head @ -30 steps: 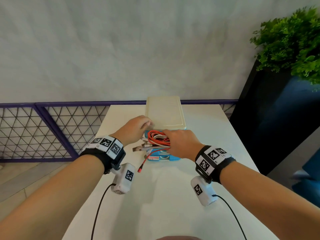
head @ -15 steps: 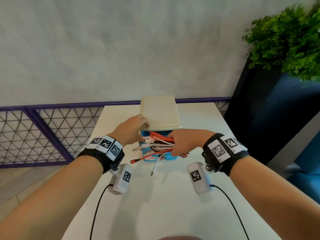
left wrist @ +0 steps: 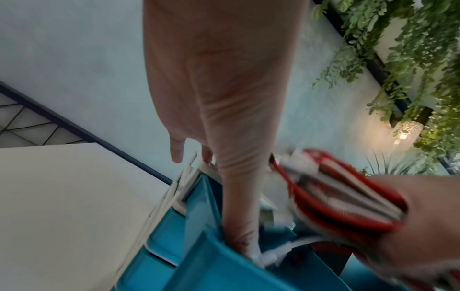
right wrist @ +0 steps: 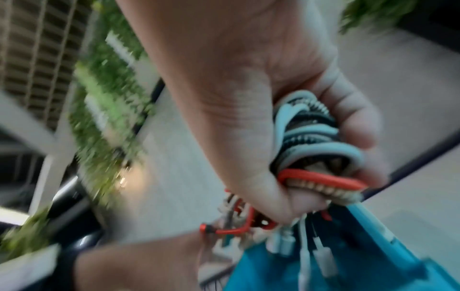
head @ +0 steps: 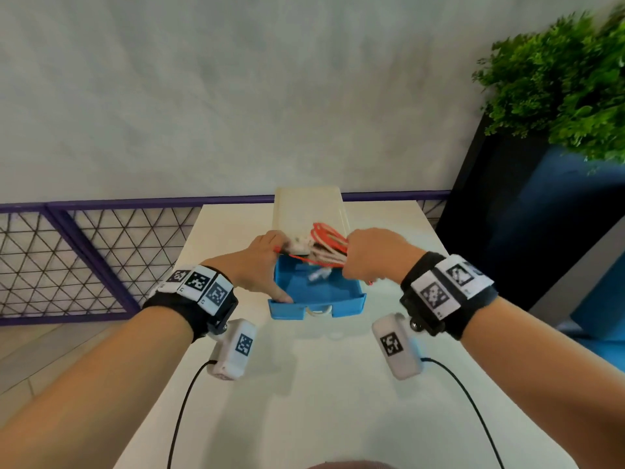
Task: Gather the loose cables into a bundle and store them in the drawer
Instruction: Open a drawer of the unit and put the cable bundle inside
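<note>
A blue drawer (head: 318,308) stands pulled out of a cream drawer unit (head: 307,208) on the white table. My right hand (head: 375,255) grips a bundle of red, white and grey cables (head: 329,242) just above the drawer's back half. In the right wrist view the fingers (right wrist: 348,110) curl round the cables (right wrist: 311,133), and white plug ends hang into the drawer (right wrist: 373,265). My left hand (head: 257,265) lies along the drawer's left wall with straight fingers. Its thumb (left wrist: 239,216) reaches down inside the drawer (left wrist: 211,265), beside the bundle (left wrist: 343,200).
The white table (head: 304,401) stretches toward me in front of the drawer. A purple mesh fence (head: 67,258) runs along its far and left sides. A dark planter (head: 507,214) with a green plant (head: 558,79) stands close on the right.
The right hand has gathered the trailing cable ends and lifted the bundle above the drawer. The left hand has dropped from the unit's top to the drawer's left wall.
</note>
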Action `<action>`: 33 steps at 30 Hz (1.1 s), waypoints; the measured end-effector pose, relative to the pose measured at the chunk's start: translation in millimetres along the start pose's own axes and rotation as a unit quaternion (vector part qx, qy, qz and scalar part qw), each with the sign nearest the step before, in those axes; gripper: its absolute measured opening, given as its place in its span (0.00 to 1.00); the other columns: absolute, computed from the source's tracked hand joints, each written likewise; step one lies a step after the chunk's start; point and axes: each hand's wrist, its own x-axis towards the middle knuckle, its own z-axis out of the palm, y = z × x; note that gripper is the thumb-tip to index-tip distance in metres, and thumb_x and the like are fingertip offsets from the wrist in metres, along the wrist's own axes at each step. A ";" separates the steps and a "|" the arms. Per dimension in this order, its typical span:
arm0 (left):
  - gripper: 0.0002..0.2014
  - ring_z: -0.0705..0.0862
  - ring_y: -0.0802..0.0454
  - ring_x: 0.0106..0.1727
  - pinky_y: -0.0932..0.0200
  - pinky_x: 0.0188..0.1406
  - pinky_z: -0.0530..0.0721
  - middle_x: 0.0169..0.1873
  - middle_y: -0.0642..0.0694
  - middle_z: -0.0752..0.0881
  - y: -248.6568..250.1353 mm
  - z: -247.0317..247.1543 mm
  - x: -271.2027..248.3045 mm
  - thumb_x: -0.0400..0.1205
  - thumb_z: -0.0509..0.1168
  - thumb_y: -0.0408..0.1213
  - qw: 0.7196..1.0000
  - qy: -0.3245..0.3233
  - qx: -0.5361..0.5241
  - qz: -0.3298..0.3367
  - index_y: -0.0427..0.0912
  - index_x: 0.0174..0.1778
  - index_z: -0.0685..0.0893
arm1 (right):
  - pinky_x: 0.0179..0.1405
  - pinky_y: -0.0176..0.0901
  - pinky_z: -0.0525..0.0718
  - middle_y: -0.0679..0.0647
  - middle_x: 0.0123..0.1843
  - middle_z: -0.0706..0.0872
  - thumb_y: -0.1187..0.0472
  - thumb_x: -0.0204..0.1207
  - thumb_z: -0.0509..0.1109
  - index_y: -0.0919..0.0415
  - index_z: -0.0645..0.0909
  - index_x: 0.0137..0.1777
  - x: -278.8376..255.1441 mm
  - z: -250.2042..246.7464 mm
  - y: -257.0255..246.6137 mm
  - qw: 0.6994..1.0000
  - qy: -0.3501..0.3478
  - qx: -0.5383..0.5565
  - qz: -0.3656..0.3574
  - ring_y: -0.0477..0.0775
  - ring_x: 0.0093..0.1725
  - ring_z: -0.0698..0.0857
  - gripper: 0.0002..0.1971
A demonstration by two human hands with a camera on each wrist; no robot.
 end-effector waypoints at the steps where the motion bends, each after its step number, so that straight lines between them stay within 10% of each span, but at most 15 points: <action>1: 0.47 0.61 0.54 0.66 0.49 0.72 0.68 0.67 0.51 0.62 0.1 1.0 -1.9 0.61 0.82 0.52 1.000 0.009 -0.011 0.001 0.47 0.71 0.62 | 0.31 0.41 0.80 0.51 0.30 0.81 0.61 0.72 0.64 0.60 0.77 0.45 -3.8 6.5 -5.6 0.998 -0.003 -0.068 -0.001 0.51 0.27 0.79 0.05; 7: 0.50 0.63 0.51 0.73 0.60 0.71 0.64 0.73 0.50 0.63 0.6 5.9 -5.5 0.62 0.82 0.47 0.998 0.041 -0.051 -0.001 0.45 0.75 0.61 | 0.33 0.40 0.73 0.50 0.34 0.72 0.63 0.81 0.57 0.59 0.73 0.37 -10.6 27.5 -35.0 0.964 -0.031 -0.262 -0.028 0.50 0.30 0.72 0.10; 14: 0.48 0.55 0.46 0.80 0.43 0.80 0.59 0.78 0.47 0.60 -1.5 9.5 -11.2 0.66 0.79 0.47 0.997 0.029 -0.057 0.033 0.59 0.79 0.59 | 0.62 0.47 0.77 0.54 0.66 0.81 0.57 0.85 0.57 0.60 0.76 0.69 6.4 21.2 -56.1 0.969 -0.064 -0.238 -0.030 0.55 0.66 0.80 0.16; 22: 0.34 0.48 0.43 0.83 0.46 0.82 0.52 0.83 0.44 0.48 3.8 7.9 -16.8 0.76 0.71 0.48 1.000 0.004 0.000 0.017 0.62 0.78 0.64 | 0.66 0.49 0.76 0.54 0.69 0.79 0.56 0.85 0.58 0.60 0.72 0.72 8.6 19.5 -68.9 0.976 -0.078 -0.199 -0.030 0.56 0.70 0.78 0.17; 33: 0.41 0.45 0.51 0.85 0.47 0.82 0.53 0.84 0.45 0.49 0.1 10.1 -18.2 0.75 0.73 0.48 0.998 0.011 -0.061 0.029 0.63 0.80 0.58 | 0.58 0.45 0.80 0.56 0.62 0.83 0.51 0.82 0.65 0.61 0.74 0.71 26.5 25.8 -61.2 0.996 -0.047 -0.068 -0.020 0.57 0.62 0.83 0.21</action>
